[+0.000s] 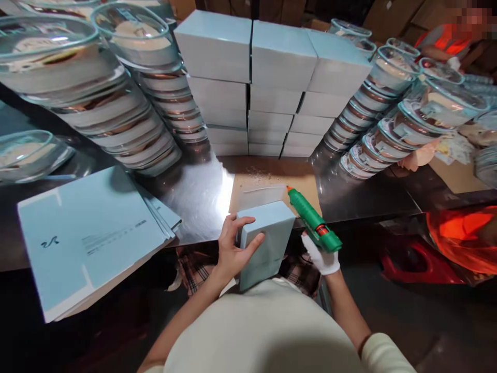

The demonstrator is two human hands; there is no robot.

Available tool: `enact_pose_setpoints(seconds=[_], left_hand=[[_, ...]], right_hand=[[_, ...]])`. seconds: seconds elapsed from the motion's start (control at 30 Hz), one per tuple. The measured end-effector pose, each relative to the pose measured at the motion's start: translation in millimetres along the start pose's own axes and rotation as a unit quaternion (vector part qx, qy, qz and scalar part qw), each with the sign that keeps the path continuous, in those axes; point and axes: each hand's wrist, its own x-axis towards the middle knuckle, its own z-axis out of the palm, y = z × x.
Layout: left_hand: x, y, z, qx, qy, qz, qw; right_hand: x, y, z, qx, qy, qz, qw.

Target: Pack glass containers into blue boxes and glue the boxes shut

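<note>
My bare left hand [237, 246] grips the left edge of a light blue box [267, 241], which stands against my body at the table's front edge. Its thumb lies over the near face and a finger over the top. In my right hand [321, 254], which wears a white glove, is a green glue gun [310, 215]. The gun's orange tip points up and left, just beyond the box. Behind the box, a brown cardboard sheet [272, 168] lies on the table with a pale strip and crumbs on it.
White boxes [279, 62] are stacked at the back. Clear round containers [104, 103] tower on the left, and more containers [373, 134] on the right. Flat blue printed sheets [89, 233] overhang the table at left. A red stool [419, 264] is at right; another person [446, 41] sits beyond.
</note>
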Motion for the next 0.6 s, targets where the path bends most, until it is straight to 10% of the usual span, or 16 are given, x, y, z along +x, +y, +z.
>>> enact_pose_setpoints(seconds=[0.2,0.33,0.5,0.6], left_hand=[[-0.2,-1.4,-5.8,-0.039,-0.016,-0.044,0.998],[2.0,-1.2,-9.2,-0.070,-0.020,-0.037,0.997],[2.2,-6.4,-11.3,-0.089,-0.028,-0.033,0.995],[0.5,-8.1,-7.6,-0.103,-0.048,-0.008,0.994]], right_hand=[[64.4,11.4,-12.8,0.121,-0.006,0.152,0.981],[113.5,1.2,-38.3,0.022,-0.048,0.242,0.969],[107.2,-25.1,-39.3,-0.051,0.050,0.164,0.984],[84.8,-45.0,-3.0,0.062,-0.077,0.064,0.993]])
